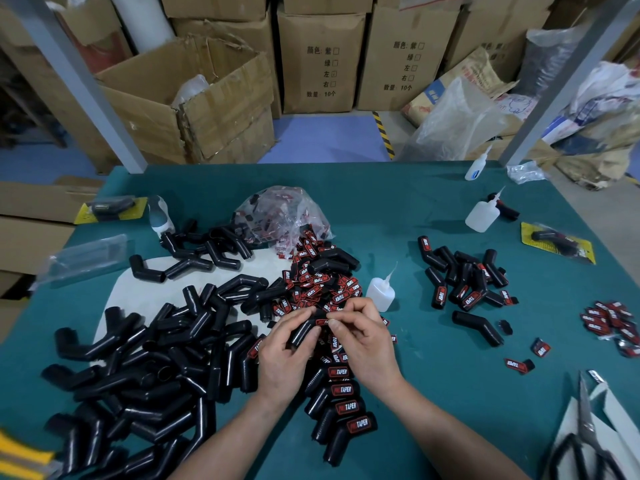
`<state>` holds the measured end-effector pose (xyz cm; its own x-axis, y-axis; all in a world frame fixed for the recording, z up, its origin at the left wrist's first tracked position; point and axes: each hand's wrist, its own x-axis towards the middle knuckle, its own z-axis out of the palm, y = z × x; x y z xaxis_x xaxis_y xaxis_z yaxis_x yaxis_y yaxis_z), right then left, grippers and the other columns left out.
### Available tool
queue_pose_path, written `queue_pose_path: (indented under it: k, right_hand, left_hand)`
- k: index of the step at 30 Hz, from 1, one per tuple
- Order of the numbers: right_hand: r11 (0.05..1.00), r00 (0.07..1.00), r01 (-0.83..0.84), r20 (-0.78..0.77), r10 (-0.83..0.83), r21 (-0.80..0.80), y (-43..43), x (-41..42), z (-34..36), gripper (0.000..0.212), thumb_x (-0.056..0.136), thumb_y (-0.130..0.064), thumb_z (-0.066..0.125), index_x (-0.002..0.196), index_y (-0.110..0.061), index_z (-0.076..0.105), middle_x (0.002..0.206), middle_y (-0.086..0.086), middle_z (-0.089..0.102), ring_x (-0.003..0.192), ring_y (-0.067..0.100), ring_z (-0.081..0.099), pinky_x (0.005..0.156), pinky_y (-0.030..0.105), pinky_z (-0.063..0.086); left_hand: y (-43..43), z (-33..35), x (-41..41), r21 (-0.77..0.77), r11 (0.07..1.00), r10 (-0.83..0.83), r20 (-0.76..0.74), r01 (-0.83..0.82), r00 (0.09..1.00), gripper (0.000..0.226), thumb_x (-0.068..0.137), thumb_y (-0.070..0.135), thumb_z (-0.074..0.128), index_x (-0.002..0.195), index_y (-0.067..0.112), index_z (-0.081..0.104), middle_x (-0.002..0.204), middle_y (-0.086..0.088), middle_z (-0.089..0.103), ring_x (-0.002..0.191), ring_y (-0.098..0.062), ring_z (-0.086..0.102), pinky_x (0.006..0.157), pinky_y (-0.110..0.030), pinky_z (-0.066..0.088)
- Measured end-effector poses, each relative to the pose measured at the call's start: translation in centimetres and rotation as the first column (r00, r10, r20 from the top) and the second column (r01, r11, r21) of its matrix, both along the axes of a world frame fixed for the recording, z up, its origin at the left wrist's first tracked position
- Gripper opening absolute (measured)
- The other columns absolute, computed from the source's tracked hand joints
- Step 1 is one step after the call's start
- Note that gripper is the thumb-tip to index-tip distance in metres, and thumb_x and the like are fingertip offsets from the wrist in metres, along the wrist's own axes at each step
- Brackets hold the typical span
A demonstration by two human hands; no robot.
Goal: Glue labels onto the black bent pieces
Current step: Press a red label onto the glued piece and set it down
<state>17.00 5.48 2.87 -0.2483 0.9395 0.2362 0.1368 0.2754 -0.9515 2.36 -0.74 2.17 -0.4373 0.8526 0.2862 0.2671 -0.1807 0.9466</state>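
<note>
My left hand (pixel 285 355) grips a black bent piece (pixel 302 332) above the green table. My right hand (pixel 360 336) pinches a red and black label (pixel 322 321) against that piece's upper end. A heap of loose labels (pixel 318 282) lies just beyond my hands. A small glue bottle (pixel 381 292) stands upright right of that heap. A large pile of unlabelled black pieces (pixel 145 368) lies to the left. A row of labelled pieces (pixel 343 407) lies between my forearms.
A second group of labelled pieces (pixel 464 282) lies at the right, with more labels (pixel 609 323) near the right edge. Two more glue bottles (pixel 483 213) stand at the far right. Scissors (pixel 585 434) lie at the lower right. Cardboard boxes (pixel 322 60) stand behind the table.
</note>
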Motion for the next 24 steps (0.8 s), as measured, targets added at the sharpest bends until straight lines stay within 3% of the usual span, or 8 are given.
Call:
queue_pose_path:
  k: [8, 12, 15, 17, 19, 22, 24]
  right_hand:
    - [1.000, 1.000, -0.004, -0.003, 0.004, 0.011, -0.18, -0.01, 0.20, 0.016, 0.092, -0.032, 0.068, 0.103, -0.025, 0.077, 0.102, -0.013, 0.051, 0.094, 0.022, 0.060, 0.082, 0.030, 0.051]
    - [1.000, 1.000, -0.003, 0.004, 0.003, 0.016, -0.20, -0.13, 0.04, 0.018, 0.092, -0.032, 0.067, 0.104, -0.022, 0.077, 0.102, -0.014, 0.051, 0.094, 0.021, 0.060, 0.082, 0.028, 0.050]
    - [0.999, 0.999, -0.006, -0.045, 0.005, -0.032, -0.21, -0.21, 0.19, 0.024, 0.093, -0.034, 0.066, 0.114, -0.024, 0.073, 0.109, -0.011, 0.054, 0.098, 0.021, 0.062, 0.086, 0.027, 0.052]
    - [0.991, 0.995, 0.028, -0.093, -0.040, -0.129, 0.00, 0.03, 0.64, 0.026, 0.093, -0.036, 0.064, 0.117, -0.029, 0.070, 0.112, -0.009, 0.058, 0.103, 0.018, 0.063, 0.088, 0.024, 0.051]
    - [0.973, 0.992, 0.038, -0.107, -0.063, -0.226, 0.21, 0.25, 0.97, 0.019, 0.091, -0.040, 0.064, 0.108, -0.033, 0.070, 0.106, -0.007, 0.065, 0.099, 0.011, 0.064, 0.085, 0.022, 0.049]
    - [0.953, 0.993, -0.039, -0.114, 0.005, -0.299, 0.03, 0.22, 0.90, 0.013, 0.086, -0.036, 0.070, 0.098, -0.030, 0.072, 0.096, -0.006, 0.069, 0.088, 0.006, 0.062, 0.081, 0.021, 0.048]
    - [0.932, 0.990, -0.068, -0.137, 0.020, -0.357, -0.05, 0.10, 0.79, 0.012, 0.086, -0.027, 0.075, 0.098, -0.028, 0.073, 0.091, -0.006, 0.070, 0.084, 0.006, 0.062, 0.079, 0.022, 0.049]
  left_hand:
    - [0.03, -0.27, 0.10, 0.010, 1.000, 0.010, -0.016, -0.010, 1.000, 0.036, 0.087, 0.013, 0.075, 0.118, 0.032, 0.070, 0.121, 0.015, 0.073, 0.116, -0.010, 0.068, 0.102, -0.022, 0.051]
    - [0.00, -0.16, 0.24, 0.002, 1.000, 0.005, 0.050, -0.005, 0.999, 0.035, 0.087, 0.003, 0.077, 0.112, 0.028, 0.073, 0.117, 0.011, 0.074, 0.113, -0.013, 0.070, 0.100, -0.022, 0.052]
    - [0.03, 0.00, 0.22, -0.091, 0.996, 0.029, 0.192, -0.012, 0.981, 0.043, 0.088, -0.004, 0.077, 0.106, 0.035, 0.078, 0.114, 0.007, 0.076, 0.107, -0.012, 0.072, 0.092, -0.024, 0.056]
    - [0.14, 0.03, 0.09, -0.181, 0.983, 0.072, 0.302, -0.017, 0.950, 0.039, 0.090, 0.002, 0.077, 0.106, 0.037, 0.078, 0.112, 0.006, 0.077, 0.103, -0.016, 0.073, 0.088, -0.042, 0.061]
    - [0.19, -0.02, -0.10, -0.229, 0.973, 0.107, 0.341, -0.028, 0.934, 0.031, 0.089, 0.011, 0.078, 0.107, 0.037, 0.077, 0.111, 0.006, 0.078, 0.105, -0.020, 0.074, 0.087, -0.062, 0.058]
    - [0.16, 0.29, -0.03, -0.231, 0.972, 0.112, 0.334, -0.034, 0.936, 0.025, 0.084, 0.028, 0.079, 0.107, 0.037, 0.076, 0.111, 0.005, 0.078, 0.108, -0.020, 0.072, 0.088, -0.069, 0.055]
    - [0.17, 0.20, 0.06, -0.238, 0.971, 0.113, 0.327, -0.034, 0.938, 0.026, 0.088, 0.019, 0.079, 0.106, 0.036, 0.076, 0.111, 0.005, 0.077, 0.108, -0.020, 0.072, 0.090, -0.069, 0.054]
